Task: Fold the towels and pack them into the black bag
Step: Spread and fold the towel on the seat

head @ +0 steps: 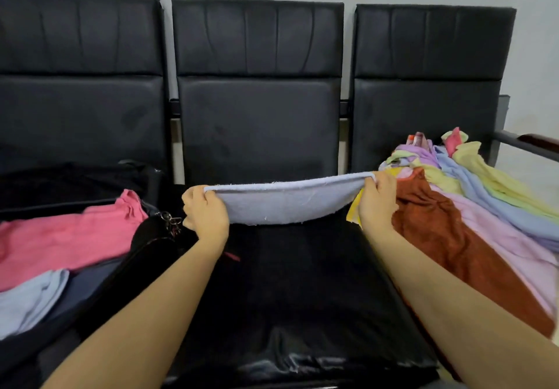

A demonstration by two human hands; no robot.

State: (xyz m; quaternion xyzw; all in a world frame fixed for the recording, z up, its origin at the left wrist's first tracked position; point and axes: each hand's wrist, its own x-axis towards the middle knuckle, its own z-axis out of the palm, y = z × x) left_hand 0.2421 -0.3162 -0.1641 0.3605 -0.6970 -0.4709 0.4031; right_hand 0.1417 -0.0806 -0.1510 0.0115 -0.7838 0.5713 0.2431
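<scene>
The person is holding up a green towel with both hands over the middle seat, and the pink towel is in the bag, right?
Not quite. The head view shows the held towel is light blue, not green. The rest holds: the left hand and right hand each grip an end of it over the middle seat, and the pink towel lies in the bag.

The pale blue towel (279,204) at frame centre is nubby matt terry cloth, the seat (296,313) below it is glossy, wrinkled black faux leather, and the rust-brown towel (447,237) at right looks plush, velvety.
</scene>
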